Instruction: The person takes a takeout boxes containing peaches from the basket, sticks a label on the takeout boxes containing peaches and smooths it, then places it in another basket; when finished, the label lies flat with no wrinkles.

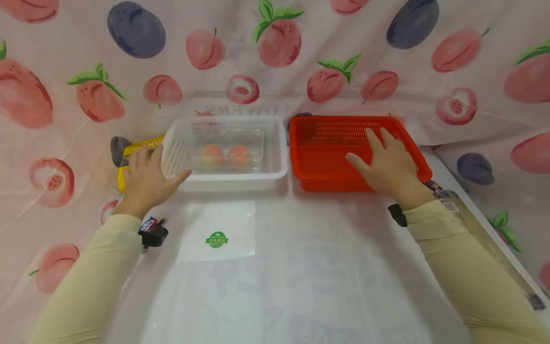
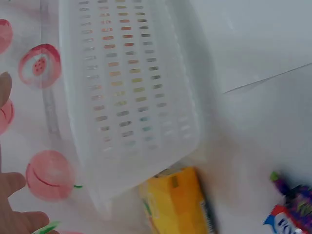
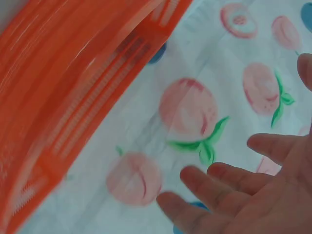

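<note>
My left hand (image 1: 146, 181) hovers with spread fingers at the left side of a white basket (image 1: 223, 177), over yellow packets (image 1: 121, 180). Inside that basket lies a clear plastic box (image 1: 227, 136) with two red-and-yellow round fruits (image 1: 212, 155) in it. My right hand (image 1: 386, 165) is held above the right part of a red basket (image 1: 331, 184), fingers apart and nothing in them. In the right wrist view its fingers (image 3: 202, 187) are extended, with the red basket's slotted side (image 3: 97, 112) at upper left. The left wrist view shows the white basket's slotted wall (image 2: 131, 97).
A flat, pale plastic bag with a green emblem (image 1: 216, 240) lies before the white basket. Small purple and blue wrappers (image 2: 292, 209) sit near the left wrist. A long transparent package (image 1: 481, 234) runs along the right edge. Fruit-printed cloth (image 1: 275, 91) hangs behind the baskets.
</note>
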{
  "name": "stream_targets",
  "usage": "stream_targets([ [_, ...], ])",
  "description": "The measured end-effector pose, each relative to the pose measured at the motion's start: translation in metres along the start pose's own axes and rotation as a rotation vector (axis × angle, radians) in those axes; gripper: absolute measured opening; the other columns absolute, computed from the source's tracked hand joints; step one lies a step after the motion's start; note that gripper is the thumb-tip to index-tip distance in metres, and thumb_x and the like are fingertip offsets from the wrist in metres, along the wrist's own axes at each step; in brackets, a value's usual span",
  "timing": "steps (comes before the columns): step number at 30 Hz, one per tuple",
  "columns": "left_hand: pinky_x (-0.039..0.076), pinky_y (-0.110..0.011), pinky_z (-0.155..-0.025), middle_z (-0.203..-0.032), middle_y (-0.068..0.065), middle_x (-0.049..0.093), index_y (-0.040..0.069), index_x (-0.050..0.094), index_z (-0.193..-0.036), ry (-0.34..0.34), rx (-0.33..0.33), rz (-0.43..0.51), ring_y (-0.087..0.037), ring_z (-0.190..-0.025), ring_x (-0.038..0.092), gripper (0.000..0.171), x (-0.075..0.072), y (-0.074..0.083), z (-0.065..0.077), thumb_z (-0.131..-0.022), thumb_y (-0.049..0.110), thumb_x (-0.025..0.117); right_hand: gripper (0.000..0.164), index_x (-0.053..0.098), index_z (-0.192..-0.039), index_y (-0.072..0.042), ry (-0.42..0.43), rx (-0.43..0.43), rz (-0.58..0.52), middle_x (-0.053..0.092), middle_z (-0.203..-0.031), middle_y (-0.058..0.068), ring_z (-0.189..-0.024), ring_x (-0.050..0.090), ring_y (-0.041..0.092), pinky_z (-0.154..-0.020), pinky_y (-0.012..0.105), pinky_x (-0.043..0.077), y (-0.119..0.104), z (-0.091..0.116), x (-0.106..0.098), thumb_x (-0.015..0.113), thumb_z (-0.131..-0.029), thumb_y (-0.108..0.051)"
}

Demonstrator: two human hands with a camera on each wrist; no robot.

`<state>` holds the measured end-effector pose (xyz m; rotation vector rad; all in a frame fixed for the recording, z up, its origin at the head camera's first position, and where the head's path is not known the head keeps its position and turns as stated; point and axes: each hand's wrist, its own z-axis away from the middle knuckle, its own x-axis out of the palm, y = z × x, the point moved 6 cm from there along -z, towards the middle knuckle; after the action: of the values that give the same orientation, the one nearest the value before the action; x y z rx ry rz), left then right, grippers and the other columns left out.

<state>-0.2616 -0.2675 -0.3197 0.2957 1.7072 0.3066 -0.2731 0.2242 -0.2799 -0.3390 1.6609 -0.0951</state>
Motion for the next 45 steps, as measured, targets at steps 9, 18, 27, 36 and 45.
stream_targets([
  [9,0.018,-0.072,-0.109,-0.16,-0.026,0.016,0.003,0.025,-0.156,0.097,-0.091,0.219,-0.051,-0.139,0.018,0.093,0.015,-0.026,0.0,-0.091,0.058,0.062,0.088,0.02,-0.159,-0.006,-0.033,-0.078,-0.225,0.018,-0.161,0.025,-0.145,0.022,0.044,-0.111,0.066,0.026,-0.048,-0.025,0.03,0.053,-0.097,-0.058],
  [18,0.012,-0.065,-0.116,-0.16,-0.029,0.016,0.0,0.011,-0.159,0.025,-0.181,0.354,-0.048,-0.146,0.014,0.099,0.034,-0.049,-0.002,-0.094,0.059,0.057,0.083,0.03,-0.156,-0.004,-0.051,-0.152,-0.428,0.035,-0.155,0.017,-0.134,0.04,0.034,-0.111,0.05,0.036,-0.094,-0.055,0.064,0.065,-0.094,-0.048],
  [27,0.023,-0.067,-0.111,-0.162,-0.023,0.019,0.02,0.0,-0.163,-0.082,-0.329,0.505,-0.047,-0.136,0.034,0.102,0.05,-0.06,-0.001,-0.091,0.067,0.056,0.084,0.031,-0.157,-0.012,-0.159,-0.152,-0.587,0.037,-0.156,0.011,-0.128,0.05,0.031,-0.101,0.047,0.049,-0.127,-0.076,0.095,0.07,-0.091,-0.045],
  [36,0.025,-0.066,-0.112,-0.161,-0.022,0.02,0.028,0.001,-0.162,-0.14,-0.371,0.6,-0.045,-0.132,0.038,0.099,0.06,-0.061,-0.003,-0.091,0.068,0.056,0.081,0.032,-0.157,-0.013,-0.2,-0.179,-0.631,0.035,-0.159,0.007,-0.127,0.054,0.032,-0.097,0.043,0.051,-0.155,-0.092,0.113,0.07,-0.092,-0.042],
  [45,0.02,-0.067,-0.113,-0.165,-0.017,0.011,0.032,0.002,-0.162,-0.133,-0.38,0.628,-0.044,-0.138,0.031,0.101,0.061,-0.06,-0.003,-0.088,0.07,0.058,0.074,0.032,-0.157,-0.009,-0.2,-0.134,-0.527,0.038,-0.157,0.011,-0.137,0.042,0.032,-0.114,0.046,0.034,-0.169,-0.115,0.126,0.067,-0.096,-0.034],
])
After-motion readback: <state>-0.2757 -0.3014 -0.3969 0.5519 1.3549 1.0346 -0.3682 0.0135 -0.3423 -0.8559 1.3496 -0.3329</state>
